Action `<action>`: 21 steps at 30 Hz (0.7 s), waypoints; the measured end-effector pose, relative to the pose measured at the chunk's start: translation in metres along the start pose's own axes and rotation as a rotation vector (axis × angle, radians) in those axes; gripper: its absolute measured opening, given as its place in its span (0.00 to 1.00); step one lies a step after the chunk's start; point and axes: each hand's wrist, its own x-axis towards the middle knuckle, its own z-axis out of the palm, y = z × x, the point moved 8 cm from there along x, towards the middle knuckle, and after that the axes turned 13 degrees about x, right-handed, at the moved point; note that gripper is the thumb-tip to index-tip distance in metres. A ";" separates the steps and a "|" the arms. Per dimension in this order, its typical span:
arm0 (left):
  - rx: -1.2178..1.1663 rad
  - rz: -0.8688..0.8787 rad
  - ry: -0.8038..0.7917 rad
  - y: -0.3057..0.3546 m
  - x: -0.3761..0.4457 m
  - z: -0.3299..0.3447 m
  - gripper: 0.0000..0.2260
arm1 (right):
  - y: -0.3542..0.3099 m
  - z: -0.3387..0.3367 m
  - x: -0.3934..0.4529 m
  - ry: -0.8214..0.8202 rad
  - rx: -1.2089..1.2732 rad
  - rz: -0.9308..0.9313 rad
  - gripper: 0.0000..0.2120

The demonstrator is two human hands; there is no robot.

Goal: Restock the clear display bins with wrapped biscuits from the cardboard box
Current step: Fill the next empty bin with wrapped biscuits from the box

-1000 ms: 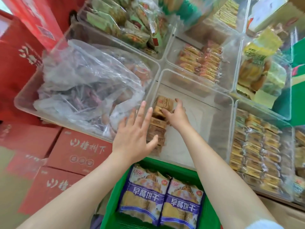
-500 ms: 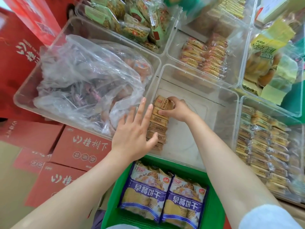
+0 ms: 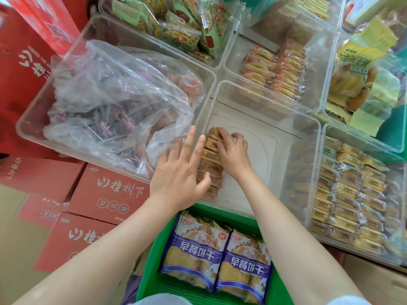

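A big clear plastic bin [image 3: 33, 119] at the left holds a crumpled transparent plastic bag [image 3: 114, 95] of snacks. Just right of it stands the mostly bare clear rectangular display bin [image 3: 293, 137], with a single row of small tan wrapped biscuits [image 3: 210, 166] lined along its left wall. Right of that, another clear bin [image 3: 356, 190] is packed with rows of yellow wrapped biscuits. Red cardboard boxes [image 3: 110, 192] with white lettering sit stacked at lower left. Below the bare bin, a green plastic crate [image 3: 282, 289] carries two purple-and-white biscuit packets [image 3: 218, 258]. The left hand [image 3: 179, 172] has its fingers straight and spread, resting against the bin's left wall beside the row. The right hand [image 3: 233, 154] has its fingers curled down onto the far end of the biscuit row, pressing the top packets.
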 end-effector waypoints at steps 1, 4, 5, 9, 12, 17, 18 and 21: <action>-0.002 0.001 0.001 0.000 0.000 0.000 0.38 | 0.006 0.003 -0.001 0.003 0.048 0.061 0.21; -0.001 -0.002 0.002 0.000 0.000 0.001 0.38 | 0.004 0.016 -0.008 -0.020 0.063 0.093 0.23; 0.001 -0.002 0.002 0.000 0.000 0.001 0.38 | 0.002 0.021 -0.011 -0.032 0.032 0.077 0.25; 0.003 -0.005 0.011 0.000 0.001 0.001 0.37 | 0.000 0.024 -0.008 -0.020 -0.092 0.128 0.27; 0.002 -0.006 -0.004 0.000 0.001 -0.001 0.37 | -0.008 0.029 -0.009 -0.052 -0.079 0.166 0.29; 0.008 -0.010 -0.037 0.000 0.001 -0.003 0.37 | -0.002 0.018 -0.024 -0.110 0.154 0.206 0.32; 0.002 -0.011 -0.049 0.000 0.001 -0.004 0.37 | 0.000 0.012 -0.028 -0.095 0.190 0.226 0.32; -0.006 -0.005 -0.094 -0.001 -0.001 -0.004 0.36 | 0.000 -0.004 -0.050 -0.072 0.236 0.214 0.28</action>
